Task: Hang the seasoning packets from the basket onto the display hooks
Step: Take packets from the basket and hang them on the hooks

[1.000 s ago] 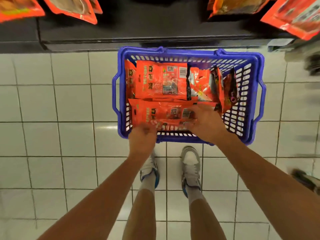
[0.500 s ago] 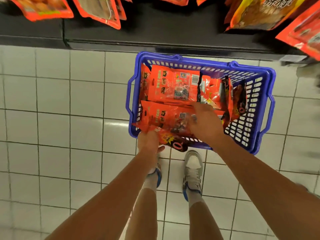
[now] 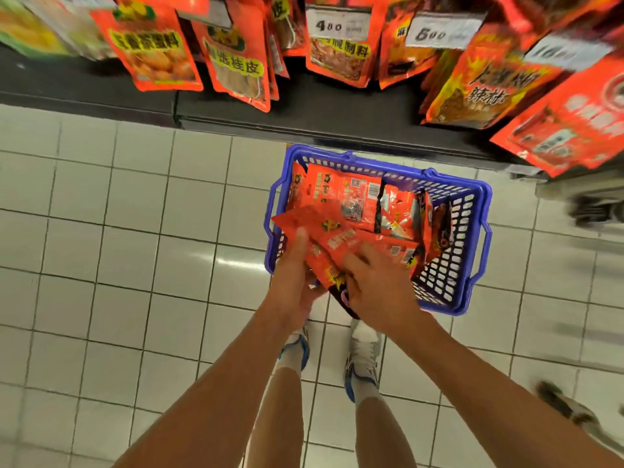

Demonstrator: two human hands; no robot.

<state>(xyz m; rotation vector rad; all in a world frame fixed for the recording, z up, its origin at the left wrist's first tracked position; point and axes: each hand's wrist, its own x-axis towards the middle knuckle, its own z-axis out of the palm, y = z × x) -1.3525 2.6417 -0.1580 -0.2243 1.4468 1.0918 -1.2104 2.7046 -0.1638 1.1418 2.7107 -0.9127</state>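
A blue plastic basket [image 3: 471,238] stands on the tiled floor below the display, with several orange-red seasoning packets [image 3: 341,194] inside. My left hand [image 3: 293,275] and my right hand [image 3: 374,285] together hold a small stack of red seasoning packets [image 3: 341,244], lifted above the basket's near left corner. The left thumb lies on top of the stack. My right hand's fingers curl over its lower end. Orange packets hang on the display hooks [image 3: 236,62] across the top of the view.
A dark shelf base [image 3: 304,113] runs under the hanging packets. White price tags [image 3: 337,27] sit above some rows. My two feet in white shoes [image 3: 363,352] stand just behind the basket. Another person's shoe [image 3: 567,407] shows at the right edge.
Both hands have lifted a stack of packets up out of the basket's near side. My head has tilted up, bringing the hanging packets into view.
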